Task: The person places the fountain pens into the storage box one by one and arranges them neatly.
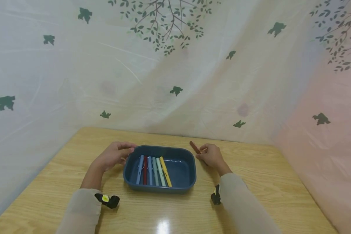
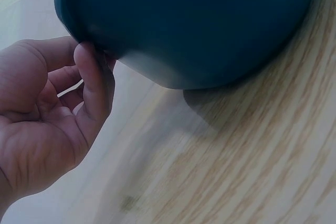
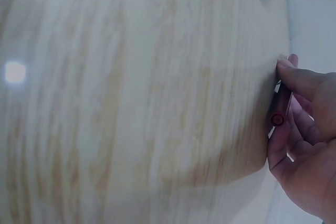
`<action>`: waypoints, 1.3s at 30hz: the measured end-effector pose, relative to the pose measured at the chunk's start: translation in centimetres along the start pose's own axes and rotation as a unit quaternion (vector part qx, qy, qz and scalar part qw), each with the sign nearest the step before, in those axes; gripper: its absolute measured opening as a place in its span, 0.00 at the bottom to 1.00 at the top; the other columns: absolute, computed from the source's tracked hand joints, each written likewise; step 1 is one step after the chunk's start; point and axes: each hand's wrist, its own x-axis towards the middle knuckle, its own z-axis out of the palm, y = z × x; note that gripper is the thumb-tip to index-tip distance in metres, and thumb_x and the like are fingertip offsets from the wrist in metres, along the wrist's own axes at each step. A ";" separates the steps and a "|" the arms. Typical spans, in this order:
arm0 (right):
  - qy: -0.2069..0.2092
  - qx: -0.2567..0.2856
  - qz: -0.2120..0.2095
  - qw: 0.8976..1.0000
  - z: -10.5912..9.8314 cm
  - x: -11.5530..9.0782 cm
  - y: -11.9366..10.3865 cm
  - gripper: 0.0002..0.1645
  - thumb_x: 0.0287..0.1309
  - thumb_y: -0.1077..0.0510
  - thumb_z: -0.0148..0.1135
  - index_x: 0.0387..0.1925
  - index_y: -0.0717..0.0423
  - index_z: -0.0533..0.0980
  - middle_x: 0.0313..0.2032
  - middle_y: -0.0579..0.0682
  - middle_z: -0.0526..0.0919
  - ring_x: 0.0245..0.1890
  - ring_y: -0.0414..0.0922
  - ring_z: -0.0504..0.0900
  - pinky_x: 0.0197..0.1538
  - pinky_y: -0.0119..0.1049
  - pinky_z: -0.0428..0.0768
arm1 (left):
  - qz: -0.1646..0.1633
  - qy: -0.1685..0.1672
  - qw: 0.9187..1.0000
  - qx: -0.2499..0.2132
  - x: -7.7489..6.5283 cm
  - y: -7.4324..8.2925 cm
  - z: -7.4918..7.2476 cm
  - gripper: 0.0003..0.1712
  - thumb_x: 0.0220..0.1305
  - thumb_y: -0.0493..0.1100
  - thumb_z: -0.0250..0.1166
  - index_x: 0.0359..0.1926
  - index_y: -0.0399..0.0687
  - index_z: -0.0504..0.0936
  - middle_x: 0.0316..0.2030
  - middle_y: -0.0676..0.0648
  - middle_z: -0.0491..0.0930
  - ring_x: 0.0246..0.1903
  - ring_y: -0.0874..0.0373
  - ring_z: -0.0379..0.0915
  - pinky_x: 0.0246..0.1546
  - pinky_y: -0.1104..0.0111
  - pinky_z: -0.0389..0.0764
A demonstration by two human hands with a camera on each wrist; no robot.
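Observation:
A dark blue rectangular tray (image 1: 181,188) stands on the wooden table. Several pens lie side by side in its left half: blue ones, a red pen (image 1: 145,170), greenish ones and a slanting yellow pen (image 1: 165,171). At the tray's far left corner, my left hand (image 1: 115,155) holds the rim between thumb and fingers; the left wrist view shows the fingertips right at the tray wall (image 2: 184,35). Just right of the tray, my right hand (image 1: 212,155) pinches a dark red pen (image 1: 194,147). Its round end faces the right wrist camera, with fingers partly covering the barrel.
The tray's right half shows bare bottom. Wood-grain table (image 1: 266,182) extends around both arms. Behind it hangs a pale curtain (image 1: 152,107) with leaf prints, close along the far edge. Each wrist carries a black camera strap (image 1: 108,200).

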 end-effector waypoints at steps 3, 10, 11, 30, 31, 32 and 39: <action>0.000 -0.001 -0.009 1.000 -0.1 0.0 0.1 0.19 0.59 0.59 0.74 0.48 0.65 0.82 0.38 0.57 0.87 0.43 0.53 0.85 0.51 0.51 0.81 | -0.001 0.001 1.000 0.003 0.0 0.0 0.0 0.23 0.78 0.46 0.58 0.66 0.38 0.76 0.55 0.38 0.81 0.44 0.51 0.78 0.40 0.63 0.84; -0.007 0.002 -0.015 1.000 -0.3 0.0 -0.1 0.13 0.62 0.62 0.71 0.46 0.65 0.84 0.36 0.55 0.86 0.41 0.51 0.83 0.50 0.49 0.80 | -0.004 0.001 1.000 0.000 -0.1 0.1 0.0 0.23 0.78 0.46 0.58 0.66 0.39 0.77 0.55 0.39 0.81 0.44 0.51 0.78 0.40 0.62 0.83; -0.009 0.000 -0.017 1.000 -0.3 0.0 -0.1 0.12 0.63 0.62 0.70 0.46 0.65 0.84 0.36 0.55 0.86 0.41 0.51 0.83 0.50 0.49 0.80 | -0.004 0.002 1.000 -0.001 -0.1 0.1 0.0 0.23 0.78 0.46 0.58 0.66 0.39 0.77 0.55 0.39 0.81 0.44 0.51 0.78 0.40 0.62 0.83; -0.027 0.076 -0.004 0.997 -1.8 -0.2 0.1 0.14 0.70 0.62 0.60 0.52 0.68 0.82 0.37 0.59 0.86 0.29 0.45 0.79 0.31 0.35 0.77 | -0.004 0.002 1.000 0.005 0.1 -0.2 -0.1 0.22 0.77 0.46 0.59 0.65 0.40 0.78 0.54 0.39 0.82 0.43 0.50 0.79 0.39 0.63 0.83; -0.027 0.083 -0.003 0.996 -2.0 -0.2 0.1 0.15 0.71 0.62 0.60 0.52 0.68 0.81 0.37 0.59 0.85 0.28 0.44 0.79 0.30 0.34 0.77 | -0.004 0.003 1.000 0.003 0.1 -0.2 -0.1 0.22 0.77 0.46 0.59 0.65 0.39 0.78 0.54 0.39 0.82 0.43 0.51 0.79 0.39 0.63 0.83; -0.027 0.091 -0.003 0.995 -2.1 -0.2 0.0 0.15 0.71 0.63 0.60 0.52 0.69 0.81 0.37 0.60 0.85 0.27 0.44 0.79 0.29 0.34 0.77 | -0.002 0.001 1.000 0.004 0.2 -0.2 -0.1 0.22 0.78 0.46 0.59 0.65 0.39 0.77 0.54 0.39 0.82 0.44 0.50 0.79 0.39 0.63 0.83; -0.025 0.100 -0.016 0.995 -2.9 0.0 -0.3 0.15 0.72 0.62 0.61 0.52 0.69 0.81 0.43 0.61 0.84 0.34 0.47 0.80 0.34 0.36 0.79 | -0.011 0.006 1.000 -0.002 0.2 -0.3 0.0 0.21 0.77 0.46 0.59 0.64 0.41 0.79 0.54 0.40 0.82 0.44 0.50 0.79 0.40 0.62 0.84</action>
